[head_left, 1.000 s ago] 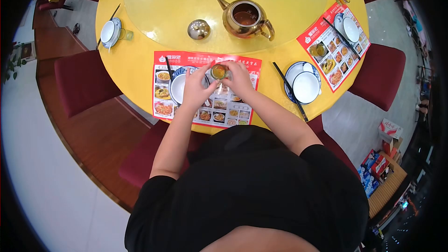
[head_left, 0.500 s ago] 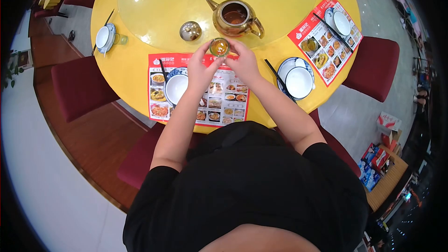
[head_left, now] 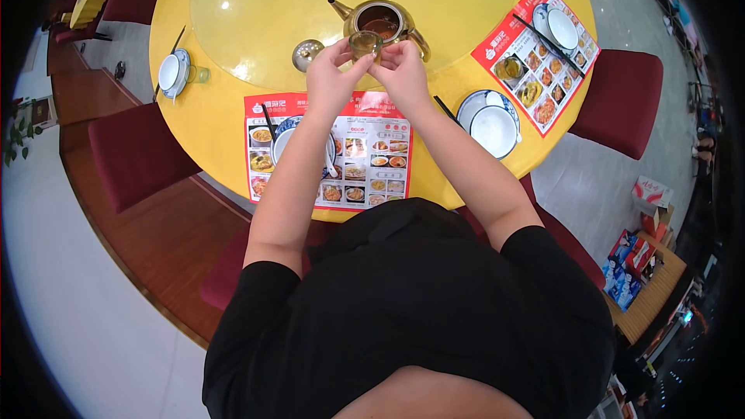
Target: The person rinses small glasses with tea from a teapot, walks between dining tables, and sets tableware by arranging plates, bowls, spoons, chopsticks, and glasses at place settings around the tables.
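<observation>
A small glass cup [head_left: 365, 44] is held between my two hands in front of the teapot. The fingers of my left hand [head_left: 334, 77] close on its left side, and my right hand [head_left: 401, 77] grips its right side. Just beyond the cup stands the metal teapot [head_left: 397, 17], uncovered, with reddish-brown liquid inside and its handle at the right. Left of my hands lies the round metal lid [head_left: 307, 54]. The red-and-white paper placemat [head_left: 365, 178] is under my forearms, with a white bowl [head_left: 284, 149] on a blue-patterned plate.
The yellow table [head_left: 209, 128] carries a glass turntable [head_left: 233, 39]. At the right are a bowl [head_left: 493, 132] with chopsticks and another placemat [head_left: 508, 39] with a bowl and cup. Another bowl [head_left: 169, 71] and a glass are at the left. Red chairs [head_left: 621, 105] stand around.
Both hands have moved the cup forward from over the placemat to the near side of the teapot. The cup now looks tilted, and the camera view has shifted slightly.
</observation>
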A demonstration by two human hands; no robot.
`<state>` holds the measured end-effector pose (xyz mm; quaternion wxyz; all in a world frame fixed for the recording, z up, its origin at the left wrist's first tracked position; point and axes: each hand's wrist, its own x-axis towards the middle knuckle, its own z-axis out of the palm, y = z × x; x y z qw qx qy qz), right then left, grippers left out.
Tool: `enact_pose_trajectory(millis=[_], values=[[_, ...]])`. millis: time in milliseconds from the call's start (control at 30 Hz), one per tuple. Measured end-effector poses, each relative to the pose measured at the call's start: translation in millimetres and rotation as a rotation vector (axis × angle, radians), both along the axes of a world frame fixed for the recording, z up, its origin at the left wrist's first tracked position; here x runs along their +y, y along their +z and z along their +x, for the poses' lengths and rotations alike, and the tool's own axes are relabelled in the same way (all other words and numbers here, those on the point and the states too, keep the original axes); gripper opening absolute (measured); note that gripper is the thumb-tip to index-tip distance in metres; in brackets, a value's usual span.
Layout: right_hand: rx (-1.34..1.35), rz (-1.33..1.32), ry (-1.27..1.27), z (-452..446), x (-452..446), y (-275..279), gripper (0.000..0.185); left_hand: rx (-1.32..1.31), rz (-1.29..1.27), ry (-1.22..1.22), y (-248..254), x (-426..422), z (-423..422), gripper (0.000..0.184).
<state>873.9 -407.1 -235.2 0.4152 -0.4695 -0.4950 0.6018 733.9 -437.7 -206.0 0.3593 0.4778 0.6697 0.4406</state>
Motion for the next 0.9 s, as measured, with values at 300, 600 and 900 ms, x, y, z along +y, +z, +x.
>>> enact_pose_trajectory(millis=[300, 600, 900], values=[[-0.097, -0.161, -0.072, -9, 12, -6, 0.042, 0.271, -0.215, -0.104, 33, 31, -5, 0.053], [0.319, -0.548, -0.083, -11, 25, 7, 0.044, 0.595, -0.447, -0.271, 59, 67, -2, 0.063], [0.345, -0.628, -0.023, -7, 30, 22, 0.045, 0.731, -0.465, -0.313, 65, 72, 8, 0.070]])
